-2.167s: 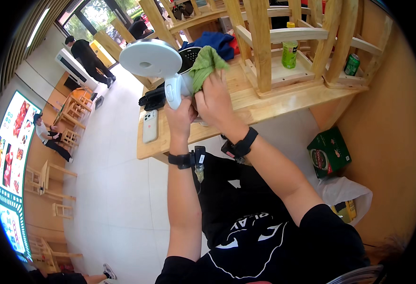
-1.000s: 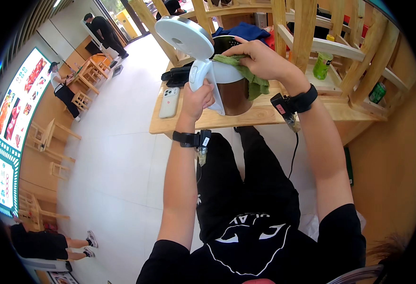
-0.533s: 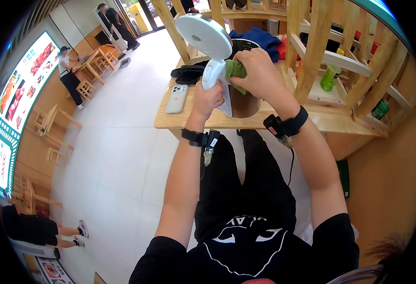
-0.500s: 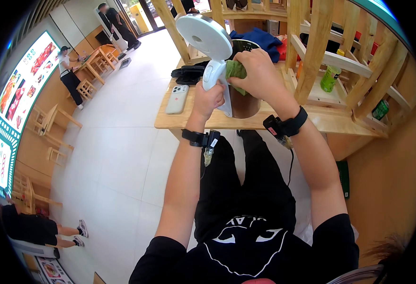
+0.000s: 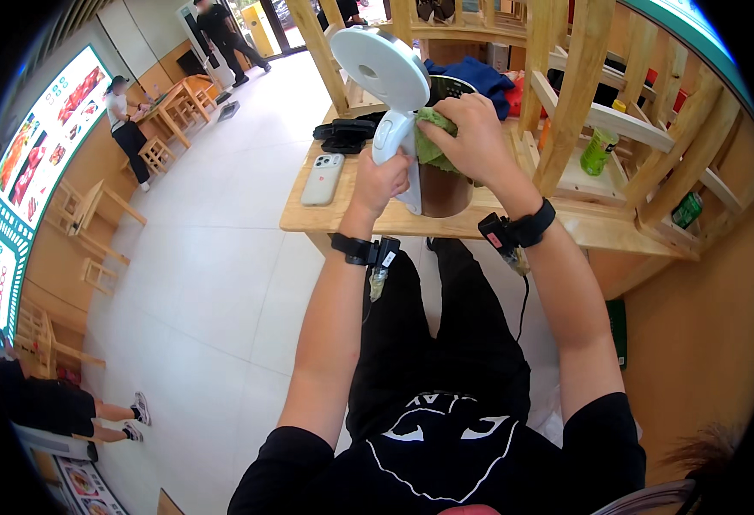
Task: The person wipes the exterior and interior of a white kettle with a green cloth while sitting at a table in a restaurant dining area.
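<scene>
An electric kettle (image 5: pixel 445 193) with a shiny metal body, white handle and raised white lid (image 5: pixel 383 69) stands on a light wooden table (image 5: pixel 308 219). My left hand (image 5: pixel 381 180) is closed around its handle. A green cloth (image 5: pixel 429 142) is pinched in my right hand (image 5: pixel 471 137) and pressed against the upper side of the kettle near its rim. Part of the cloth is hidden behind my fingers. To the left of the kettle lie a pale phone (image 5: pixel 323 179) and a black object (image 5: pixel 343 135) whose kind I cannot make out.
Wooden chair frames (image 5: pixel 574 94) stand upside down at the right, with a green bottle (image 5: pixel 598 152) and a green can (image 5: pixel 687 209) among them. Blue fabric (image 5: pixel 475 81) lies behind the kettle. Several people are further off at the left, near wooden tables (image 5: pixel 98 197).
My right hand has shifted slightly with the cloth along the kettle's rim, and the cloth shows more. My left hand keeps its hold. A person in the background has stepped.
</scene>
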Tool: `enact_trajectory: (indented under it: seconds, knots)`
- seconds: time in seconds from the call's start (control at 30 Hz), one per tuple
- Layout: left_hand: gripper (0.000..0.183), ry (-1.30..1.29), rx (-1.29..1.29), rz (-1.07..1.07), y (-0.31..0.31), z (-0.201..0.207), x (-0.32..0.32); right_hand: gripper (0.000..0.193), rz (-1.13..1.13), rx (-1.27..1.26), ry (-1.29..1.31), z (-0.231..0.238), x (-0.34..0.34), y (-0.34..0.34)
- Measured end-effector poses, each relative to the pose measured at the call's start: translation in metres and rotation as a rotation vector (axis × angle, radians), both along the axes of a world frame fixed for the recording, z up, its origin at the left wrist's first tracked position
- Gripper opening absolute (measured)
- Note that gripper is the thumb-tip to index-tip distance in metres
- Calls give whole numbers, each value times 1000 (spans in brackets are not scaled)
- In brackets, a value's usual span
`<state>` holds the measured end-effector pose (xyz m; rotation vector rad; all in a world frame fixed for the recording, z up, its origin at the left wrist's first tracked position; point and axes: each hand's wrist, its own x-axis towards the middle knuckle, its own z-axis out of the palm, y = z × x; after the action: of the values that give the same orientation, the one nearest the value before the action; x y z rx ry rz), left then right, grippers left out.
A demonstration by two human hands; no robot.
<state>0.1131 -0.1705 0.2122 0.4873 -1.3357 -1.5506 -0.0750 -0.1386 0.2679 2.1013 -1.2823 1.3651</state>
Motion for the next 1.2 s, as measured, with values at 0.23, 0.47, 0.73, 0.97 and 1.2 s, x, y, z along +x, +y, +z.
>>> enact_trajectory:
  seconds: [0.23,0.47,0.73,0.97,1.2]
  knots:
    - [18,-7,-10,9,1,-1,0,38,-7,10,67,0,7,13]
    - [18,-11,12,47,3,-1,-2,45,-25,-68,52,-1,15,20]
    - [13,19,-1,22,3,-6,-3,16,-8,-139,-17,-6,11,5]
    - [15,10,14,21,4,-5,-4,25,222,66,-811,4,-15,-4]
    - [15,11,0,35,4,-5,-5,30,96,-169,-1126,-4,-26,49]
